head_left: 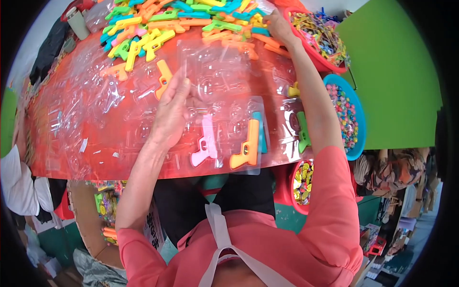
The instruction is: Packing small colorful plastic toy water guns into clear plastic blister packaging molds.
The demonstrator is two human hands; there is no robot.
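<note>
My left hand (174,110) pinches the edge of a clear plastic blister tray (217,71) with moulded hollows, held above the red table. Below it lies another clear blister tray (224,107) with a pink toy gun (206,141) and an orange toy gun (246,146) in it; a blue toy piece (260,134) shows behind the orange one. My right hand (279,27) is stretched far forward at the right end of a heap of toy guns (181,19), beside small yellow pieces (258,20). Its fingers are curled, and what they hold, if anything, is hidden.
Stacked clear trays (81,110) cover the red table's left side. At right stand a red basin (311,48) of colourful small items and a blue basin (361,124) of small balls. Under my right arm lies a green toy gun (303,131). A cardboard box (86,220) stands below left.
</note>
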